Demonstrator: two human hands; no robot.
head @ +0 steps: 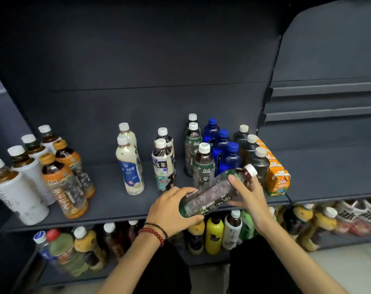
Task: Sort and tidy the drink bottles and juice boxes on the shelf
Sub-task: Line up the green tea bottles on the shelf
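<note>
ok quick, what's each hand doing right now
left hand: grips the base end of the green-label tea bottle
right hand: grips the same bottle near its neck

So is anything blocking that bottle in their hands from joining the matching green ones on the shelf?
Nothing visible does. The green bottle, held tilted by the left hand and right hand, is right in front of the matching row. The shelf looks bare there, though the bottle and hands hide part of it.

The tilted bottle [214, 195] is patterned dark green with pale flowers; blue bottles [230, 160] and orange juice boxes [278, 180] are backed by the grey shelf [108, 200].
</note>
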